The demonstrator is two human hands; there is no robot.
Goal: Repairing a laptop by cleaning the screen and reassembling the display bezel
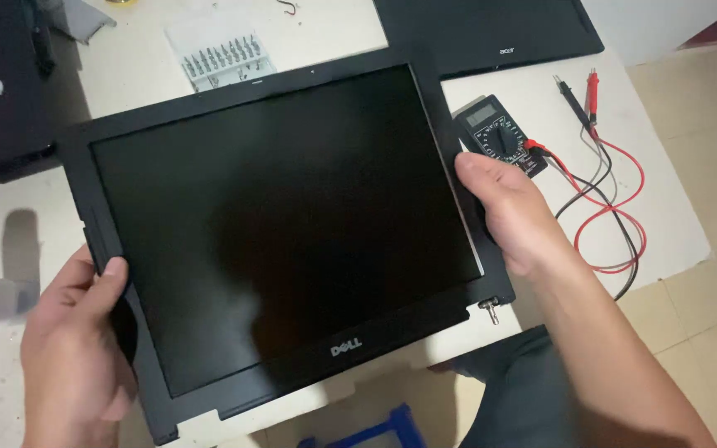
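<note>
Left hand (72, 344) at 8 o'clock, right hand (504, 207) at 3 o'clock clamp laptop screen (284, 224) edges w/ fingers closed, keeping it level above table (139, 62); multimeter (499, 137) nearby.

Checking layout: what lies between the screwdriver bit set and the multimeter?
In the head view, the upper edge of the held laptop screen panel crosses between the bit set and the multimeter.

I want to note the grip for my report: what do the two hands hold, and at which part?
Both hold one laptop screen panel: the left hand grips its left bezel edge near the lower corner, and the right hand grips the right bezel edge.
</note>
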